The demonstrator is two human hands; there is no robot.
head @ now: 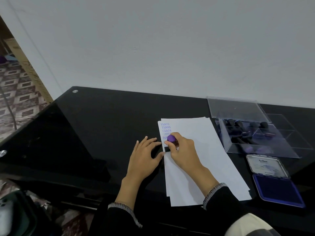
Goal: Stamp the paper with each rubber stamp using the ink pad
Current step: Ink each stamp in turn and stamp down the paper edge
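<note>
right hand holds the purple-knobbed stamp on the paper; left hand, grip flat, steadies its edge. rocking the stamp could smear the print.

Black sleeves, grey-white stitched cuffs

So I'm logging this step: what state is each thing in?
Stamp: gripped by the right hand, pressed on the paper.
Paper: stack on the table, SAMPLE prints down its left edge.
Left hand: flat, at the paper's edge.
Ink pad: lid open.
Stamp box: lid open, stamps inside.
</note>
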